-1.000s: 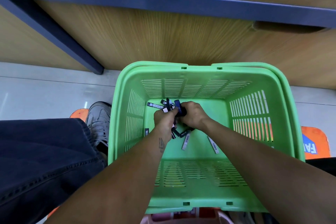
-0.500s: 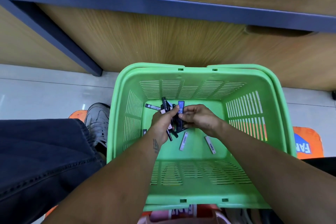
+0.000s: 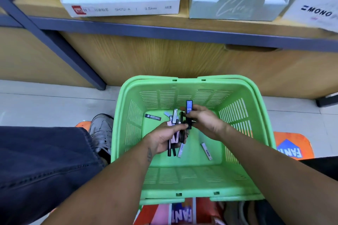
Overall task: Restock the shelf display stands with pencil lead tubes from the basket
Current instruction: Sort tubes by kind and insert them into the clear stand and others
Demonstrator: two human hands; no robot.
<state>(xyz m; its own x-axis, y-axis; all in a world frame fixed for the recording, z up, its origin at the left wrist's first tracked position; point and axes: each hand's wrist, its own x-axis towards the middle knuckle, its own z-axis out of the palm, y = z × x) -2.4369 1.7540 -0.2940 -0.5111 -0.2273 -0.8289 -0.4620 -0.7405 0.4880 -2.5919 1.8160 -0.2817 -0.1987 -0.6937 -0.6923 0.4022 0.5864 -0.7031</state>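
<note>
Head view: right hand (image 3: 204,120) pinches blue tube (image 3: 189,108) upright.

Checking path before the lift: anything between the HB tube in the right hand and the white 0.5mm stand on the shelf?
Nothing visible does. The right hand holds the HB tube above the basket; the white stand sits up and left.

- display stands (image 3: 120,3) on shelf cut off at top edge, contents motion-blurred
- right stand (image 3: 318,12) cropped by right edge, label partly readable
- bundle of tubes (image 3: 173,133) partly hidden by left hand (image 3: 161,140); count unclear
- loose tube (image 3: 152,117) label too small to read
</note>
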